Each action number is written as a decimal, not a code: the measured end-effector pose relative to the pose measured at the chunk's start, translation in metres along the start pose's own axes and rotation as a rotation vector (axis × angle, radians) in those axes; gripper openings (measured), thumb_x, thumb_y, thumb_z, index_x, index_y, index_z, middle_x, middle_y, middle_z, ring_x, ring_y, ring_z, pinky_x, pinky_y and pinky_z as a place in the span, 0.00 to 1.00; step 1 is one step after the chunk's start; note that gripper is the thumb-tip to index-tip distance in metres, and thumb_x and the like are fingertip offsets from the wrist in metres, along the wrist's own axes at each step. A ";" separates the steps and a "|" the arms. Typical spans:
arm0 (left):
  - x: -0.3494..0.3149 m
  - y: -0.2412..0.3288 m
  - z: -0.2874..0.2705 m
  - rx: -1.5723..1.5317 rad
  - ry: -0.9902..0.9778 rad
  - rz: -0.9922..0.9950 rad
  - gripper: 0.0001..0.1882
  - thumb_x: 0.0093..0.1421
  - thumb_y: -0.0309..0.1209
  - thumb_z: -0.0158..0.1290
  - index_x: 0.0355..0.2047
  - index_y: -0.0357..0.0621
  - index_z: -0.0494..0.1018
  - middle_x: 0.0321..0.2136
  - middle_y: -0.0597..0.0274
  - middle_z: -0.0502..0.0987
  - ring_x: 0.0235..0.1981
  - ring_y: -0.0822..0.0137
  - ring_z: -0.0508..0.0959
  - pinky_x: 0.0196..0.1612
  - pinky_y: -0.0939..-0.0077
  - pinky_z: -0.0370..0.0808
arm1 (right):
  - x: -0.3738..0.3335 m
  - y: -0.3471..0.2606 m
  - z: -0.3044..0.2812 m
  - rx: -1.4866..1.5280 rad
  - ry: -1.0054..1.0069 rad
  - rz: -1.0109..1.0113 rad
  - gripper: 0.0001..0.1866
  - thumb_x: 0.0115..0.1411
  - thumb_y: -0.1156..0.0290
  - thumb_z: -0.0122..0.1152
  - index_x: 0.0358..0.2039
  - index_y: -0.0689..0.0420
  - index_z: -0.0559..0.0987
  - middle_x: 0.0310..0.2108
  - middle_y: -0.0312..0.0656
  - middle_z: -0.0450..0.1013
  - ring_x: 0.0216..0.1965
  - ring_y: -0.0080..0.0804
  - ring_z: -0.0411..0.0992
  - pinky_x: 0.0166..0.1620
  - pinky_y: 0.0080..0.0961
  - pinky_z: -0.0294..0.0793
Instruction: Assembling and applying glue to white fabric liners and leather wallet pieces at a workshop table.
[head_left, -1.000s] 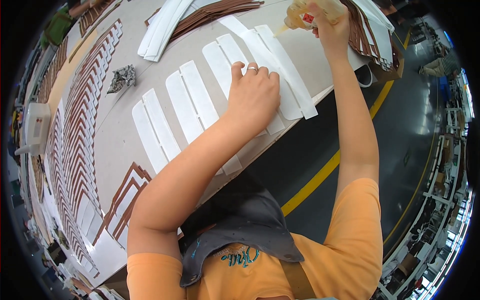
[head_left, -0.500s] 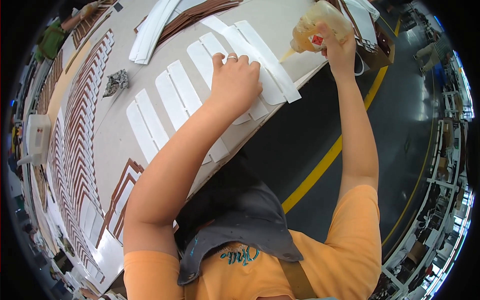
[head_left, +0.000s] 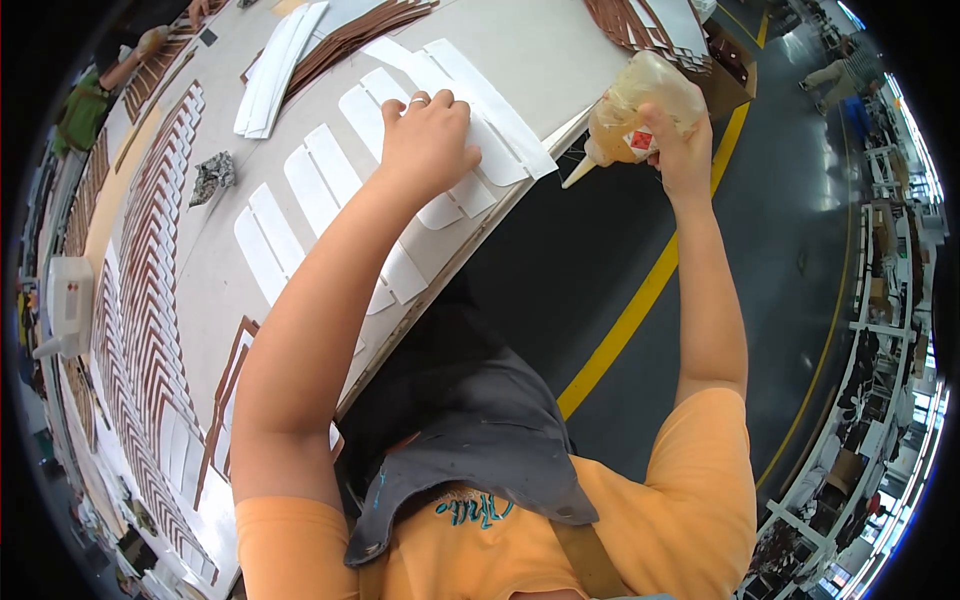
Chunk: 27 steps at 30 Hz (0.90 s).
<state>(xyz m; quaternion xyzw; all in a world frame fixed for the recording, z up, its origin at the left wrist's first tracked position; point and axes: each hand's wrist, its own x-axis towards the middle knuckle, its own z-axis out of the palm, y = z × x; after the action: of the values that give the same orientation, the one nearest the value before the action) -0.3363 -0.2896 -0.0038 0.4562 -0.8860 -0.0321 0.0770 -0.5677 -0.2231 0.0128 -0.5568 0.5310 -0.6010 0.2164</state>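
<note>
Across the table (head_left: pixel 540 60), we have white panels (head_left: pixel 338 168) in a row; our left hand (head_left: pixel 428 145) lies over the far-right ones, its grip unclear to us. Right of them, our right hand (head_left: pixel 682 140) clasps a translucent bottle (head_left: pixel 640 105) by its right side, the nozzle (head_left: pixel 577 173) pointing left.

Table (head_left: pixel 525 45): crumpled grey wad (head_left: pixel 212 178), well in from near edge | brown-and-white chevron rows (head_left: pixel 155 260), spread toward far edge | white plastic container (head_left: pixel 70 305) past them, footing unclear | bundle of brown strips (head_left: pixel 355 40), well in from near edge | off near edge: cardboard box (head_left: pixel 735 88), yellow line (head_left: pixel 640 312) on dark floor (head_left: pixel 780 300), loaded shelving (head_left: pixel 880 345) farther out
</note>
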 end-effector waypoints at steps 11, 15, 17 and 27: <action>-0.044 -0.037 -0.025 -0.243 0.248 -0.101 0.15 0.52 0.38 0.47 0.35 0.40 0.67 0.33 0.53 0.70 0.38 0.58 0.69 0.45 0.62 0.58 | 0.060 -0.014 0.027 -0.374 -0.206 0.059 0.33 0.45 0.43 0.56 0.43 0.57 0.69 0.28 0.40 0.72 0.27 0.25 0.72 0.20 0.17 0.68; -0.116 -0.054 -0.071 -0.169 -0.041 -0.118 0.14 0.50 0.38 0.50 0.31 0.40 0.67 0.30 0.55 0.69 0.34 0.57 0.70 0.40 0.66 0.61 | 0.078 0.009 0.057 -1.005 -0.355 0.009 0.37 0.45 0.43 0.55 0.50 0.54 0.66 0.39 0.53 0.70 0.41 0.47 0.70 0.43 0.36 0.68; -0.153 -0.056 -0.082 -0.112 -0.206 -0.120 0.14 0.48 0.37 0.52 0.29 0.40 0.67 0.29 0.56 0.69 0.33 0.57 0.70 0.38 0.66 0.62 | 0.093 0.027 0.055 -1.189 -0.528 0.020 0.33 0.47 0.46 0.52 0.49 0.54 0.66 0.40 0.50 0.70 0.40 0.47 0.69 0.42 0.35 0.68; -0.227 -0.042 -0.046 0.098 -0.129 -0.106 0.13 0.44 0.27 0.51 0.30 0.36 0.63 0.26 0.54 0.67 0.32 0.57 0.69 0.38 0.70 0.66 | 0.024 -0.030 0.074 -0.967 -0.185 -0.405 0.21 0.54 0.56 0.49 0.42 0.57 0.71 0.40 0.46 0.68 0.34 0.41 0.71 0.37 0.33 0.69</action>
<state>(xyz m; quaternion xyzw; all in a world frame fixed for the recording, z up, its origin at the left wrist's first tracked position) -0.1653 -0.1291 0.0124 0.5026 -0.8642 -0.0220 -0.0047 -0.4981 -0.2628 0.0359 -0.7351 0.6079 -0.2658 -0.1395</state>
